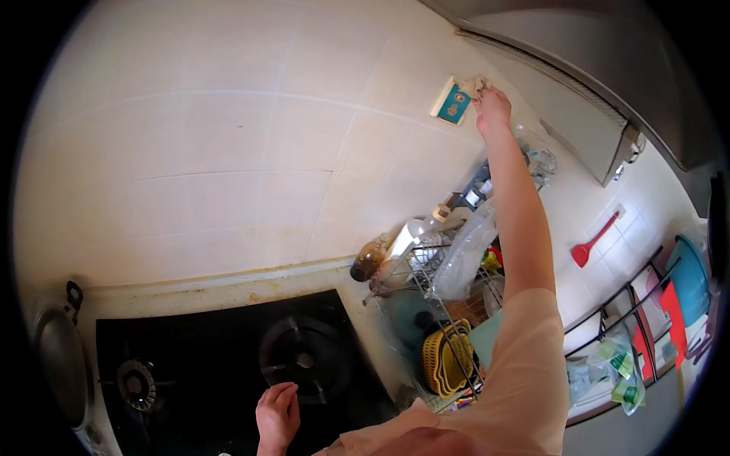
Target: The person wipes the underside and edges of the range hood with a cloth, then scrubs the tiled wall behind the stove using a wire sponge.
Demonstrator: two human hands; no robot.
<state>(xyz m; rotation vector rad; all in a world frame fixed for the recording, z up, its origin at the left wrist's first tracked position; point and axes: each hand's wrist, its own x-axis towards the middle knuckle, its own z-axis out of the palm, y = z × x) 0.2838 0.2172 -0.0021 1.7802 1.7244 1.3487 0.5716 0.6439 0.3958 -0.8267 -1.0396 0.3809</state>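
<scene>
My right hand is raised high against the tiled wall, its fingers closed on a crumpled beige cloth. The cloth touches the upper right edge of a small teal plate with a pale frame, fixed on the wall. Low in the view, my left hand hovers over the black gas stove, near its right burner. Its fingers are curled together, and whether anything is between them is too small to tell.
A wire rack with bottles, plastic bags and a yellow basket stands right of the stove. A range hood hangs at upper right. A red spatula hangs on the wall. A metal pot lid is at far left.
</scene>
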